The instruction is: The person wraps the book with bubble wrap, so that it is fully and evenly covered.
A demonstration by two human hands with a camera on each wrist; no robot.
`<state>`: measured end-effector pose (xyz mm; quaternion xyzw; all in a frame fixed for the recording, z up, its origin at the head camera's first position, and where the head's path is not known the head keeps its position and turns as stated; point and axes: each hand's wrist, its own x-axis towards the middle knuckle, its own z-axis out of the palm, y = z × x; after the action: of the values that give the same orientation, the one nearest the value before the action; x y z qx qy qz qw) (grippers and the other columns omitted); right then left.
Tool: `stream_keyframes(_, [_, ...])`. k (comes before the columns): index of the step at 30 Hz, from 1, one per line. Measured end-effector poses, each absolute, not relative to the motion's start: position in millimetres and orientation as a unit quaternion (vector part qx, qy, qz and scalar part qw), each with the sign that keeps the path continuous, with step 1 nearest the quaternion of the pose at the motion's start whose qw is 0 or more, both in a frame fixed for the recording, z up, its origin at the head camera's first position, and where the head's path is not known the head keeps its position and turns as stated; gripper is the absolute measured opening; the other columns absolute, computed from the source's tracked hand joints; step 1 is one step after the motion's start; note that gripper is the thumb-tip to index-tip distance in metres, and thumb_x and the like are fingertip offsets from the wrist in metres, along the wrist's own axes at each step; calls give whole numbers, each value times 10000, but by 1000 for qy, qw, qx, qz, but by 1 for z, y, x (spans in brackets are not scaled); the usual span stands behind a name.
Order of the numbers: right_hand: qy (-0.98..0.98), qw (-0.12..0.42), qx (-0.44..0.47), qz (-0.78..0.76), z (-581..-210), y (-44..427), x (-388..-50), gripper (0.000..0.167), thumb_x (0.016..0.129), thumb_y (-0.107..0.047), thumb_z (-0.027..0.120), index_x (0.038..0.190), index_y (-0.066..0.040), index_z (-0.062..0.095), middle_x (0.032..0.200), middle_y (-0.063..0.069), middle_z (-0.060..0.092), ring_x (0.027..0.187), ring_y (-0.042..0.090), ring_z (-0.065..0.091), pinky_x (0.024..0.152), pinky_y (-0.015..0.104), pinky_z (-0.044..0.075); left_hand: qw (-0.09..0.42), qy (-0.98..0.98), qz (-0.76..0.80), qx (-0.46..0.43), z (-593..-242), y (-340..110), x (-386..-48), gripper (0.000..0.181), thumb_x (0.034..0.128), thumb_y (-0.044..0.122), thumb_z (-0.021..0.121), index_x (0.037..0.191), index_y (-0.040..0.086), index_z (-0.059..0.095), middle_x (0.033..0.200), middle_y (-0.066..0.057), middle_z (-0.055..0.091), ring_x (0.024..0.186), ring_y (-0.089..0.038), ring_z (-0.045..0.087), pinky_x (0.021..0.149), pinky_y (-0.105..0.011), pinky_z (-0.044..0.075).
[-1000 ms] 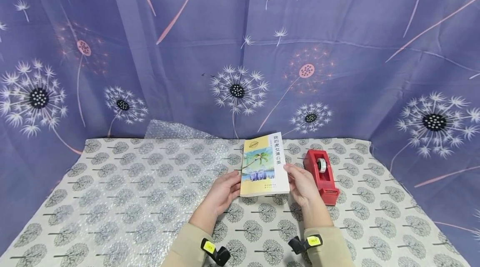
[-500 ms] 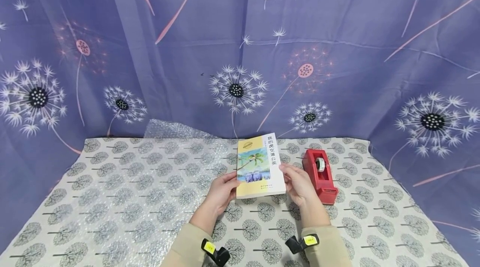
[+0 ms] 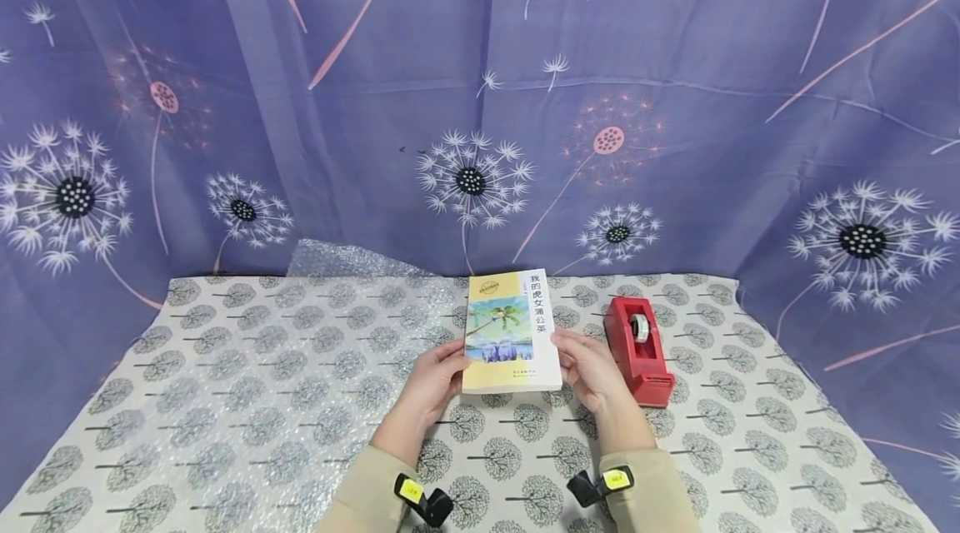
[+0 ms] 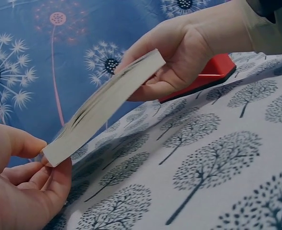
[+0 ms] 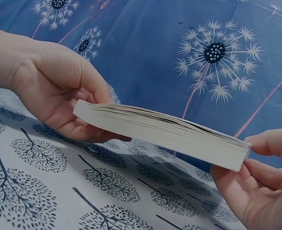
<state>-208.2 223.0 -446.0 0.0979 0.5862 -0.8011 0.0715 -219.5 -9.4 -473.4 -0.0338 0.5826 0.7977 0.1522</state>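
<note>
A paperback book [image 3: 510, 331] with a yellow and white cover and a palm tree picture is held up off the table by both hands. My left hand [image 3: 429, 381] grips its left edge, thumb on the cover and fingers beneath. On the opposite edge my right hand [image 3: 596, 373] pinches it the same way. From the left wrist view, the page block [image 4: 107, 105] slants between the hands, above the cloth. The right wrist view shows the book's bottom edge [image 5: 164, 132] with the pages slightly parted near the cover.
A sheet of clear bubble wrap [image 3: 300, 383] covers the table's left part, its far end against the purple curtain [image 3: 360, 141]. A red tape dispenser [image 3: 641, 354] stands just right of my right hand. Tree-patterned cloth [image 3: 750, 450] covers the table.
The book and both hands have shifted slightly to the left. Bubble wrap and tape dispenser stay in place.
</note>
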Motion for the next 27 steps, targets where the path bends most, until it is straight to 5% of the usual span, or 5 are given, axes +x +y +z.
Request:
stream_keyframes(15, [640,44,106,-760,-449,219,-209,461,910,-72,568,1304,123,430,919,24,701,806,106,687,750,254,580,150,591,792,-19,-469,-18,-221,537,886,-41,515,1395,-98,354,1413,-299,407,864,-124,604,740,-237,562])
stream_keyframes(27, [668,19,82,-739,-451,214,-211,403,903,-16,554,1253,168,479,958,110,690,791,123,685,746,270,585,140,600,787,-34,-465,-22,-225,505,876,-37,543,1366,-68,427,1357,-265,488,870,-125,607,732,-228,550])
